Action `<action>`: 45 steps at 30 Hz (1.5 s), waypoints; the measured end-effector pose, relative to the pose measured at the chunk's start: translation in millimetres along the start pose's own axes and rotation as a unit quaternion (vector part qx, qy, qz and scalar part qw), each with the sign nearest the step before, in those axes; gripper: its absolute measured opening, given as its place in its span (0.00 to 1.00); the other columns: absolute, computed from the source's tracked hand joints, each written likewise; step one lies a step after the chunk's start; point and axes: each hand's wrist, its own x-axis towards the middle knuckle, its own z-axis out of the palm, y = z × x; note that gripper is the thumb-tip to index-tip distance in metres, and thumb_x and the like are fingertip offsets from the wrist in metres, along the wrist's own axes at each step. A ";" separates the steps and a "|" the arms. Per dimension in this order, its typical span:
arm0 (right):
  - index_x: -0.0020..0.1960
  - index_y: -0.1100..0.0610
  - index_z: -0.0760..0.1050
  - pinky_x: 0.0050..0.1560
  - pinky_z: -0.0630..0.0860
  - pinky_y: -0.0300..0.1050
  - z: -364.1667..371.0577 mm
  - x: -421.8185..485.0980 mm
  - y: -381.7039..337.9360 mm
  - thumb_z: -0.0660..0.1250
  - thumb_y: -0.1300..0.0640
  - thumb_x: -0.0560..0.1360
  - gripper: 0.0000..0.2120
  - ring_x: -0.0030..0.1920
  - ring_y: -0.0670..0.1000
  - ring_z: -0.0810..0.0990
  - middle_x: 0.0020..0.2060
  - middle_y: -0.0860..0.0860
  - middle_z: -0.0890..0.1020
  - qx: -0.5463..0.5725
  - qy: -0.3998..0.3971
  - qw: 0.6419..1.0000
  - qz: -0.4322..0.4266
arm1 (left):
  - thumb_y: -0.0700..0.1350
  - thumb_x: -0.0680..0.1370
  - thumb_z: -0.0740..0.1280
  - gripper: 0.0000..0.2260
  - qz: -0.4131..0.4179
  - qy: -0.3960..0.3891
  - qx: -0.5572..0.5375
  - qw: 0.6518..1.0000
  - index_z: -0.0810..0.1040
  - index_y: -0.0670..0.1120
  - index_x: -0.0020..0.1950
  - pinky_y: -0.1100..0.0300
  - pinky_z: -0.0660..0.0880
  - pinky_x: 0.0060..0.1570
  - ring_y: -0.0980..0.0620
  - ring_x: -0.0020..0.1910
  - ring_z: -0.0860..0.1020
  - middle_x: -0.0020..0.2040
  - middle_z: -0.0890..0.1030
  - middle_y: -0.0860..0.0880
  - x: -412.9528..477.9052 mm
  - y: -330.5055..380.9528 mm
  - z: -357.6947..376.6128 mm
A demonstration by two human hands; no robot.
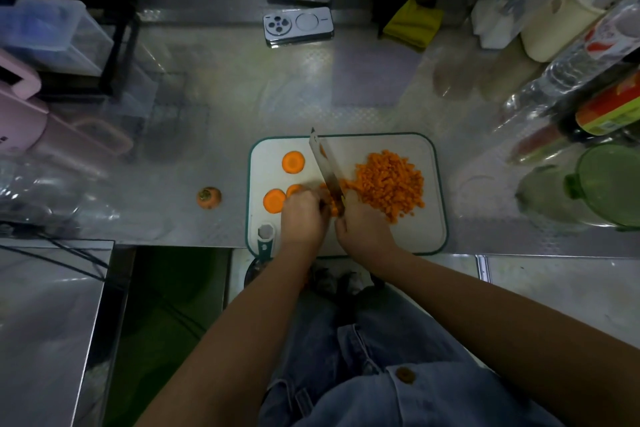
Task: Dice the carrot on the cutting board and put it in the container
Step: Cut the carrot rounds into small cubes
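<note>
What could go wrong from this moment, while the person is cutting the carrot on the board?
1. The left hand holds the carrot piece right beside the knife gripped by the right hand; its fingers could be cut.
2. The cutting board lies at the front edge of the counter, so pressure might tip or shift it.
3. The diced pile is loose; cubes may roll off.

The shiny bench holds a white cutting board, a carrot end, a phone, a yellow cloth and, blurry on the right, maybe a green container.
</note>
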 end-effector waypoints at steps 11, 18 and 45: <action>0.61 0.63 0.67 0.32 0.66 0.45 -15.6 -0.5 6.3 0.59 0.61 0.77 0.14 0.32 0.53 0.75 0.32 0.49 0.73 0.014 0.032 0.999 -0.020 | 0.42 0.71 0.70 0.06 0.003 0.005 0.015 1.000 0.80 0.43 0.47 0.56 0.69 0.39 0.45 0.44 0.77 0.45 0.78 0.44 -7.9 -4.6 -5.8; 0.72 0.58 0.60 0.37 0.64 0.45 -7.2 -13.8 4.4 0.60 0.60 0.76 0.25 0.38 0.51 0.73 0.39 0.49 0.71 0.021 0.014 0.999 -0.040 | 0.45 0.72 0.70 0.04 -0.028 0.006 0.056 0.998 0.81 0.45 0.44 0.60 0.65 0.39 0.46 0.44 0.77 0.46 0.78 0.45 -5.5 -5.3 -1.9; 0.68 0.65 0.64 0.34 0.73 0.51 -17.4 4.6 3.6 0.60 0.62 0.76 0.20 0.35 0.57 0.78 0.34 0.57 0.78 0.020 0.023 0.999 -0.034 | 0.46 0.74 0.69 0.05 -0.037 -0.002 0.072 0.997 0.79 0.44 0.44 0.53 0.71 0.40 0.45 0.46 0.77 0.47 0.78 0.44 -2.4 -8.7 -5.6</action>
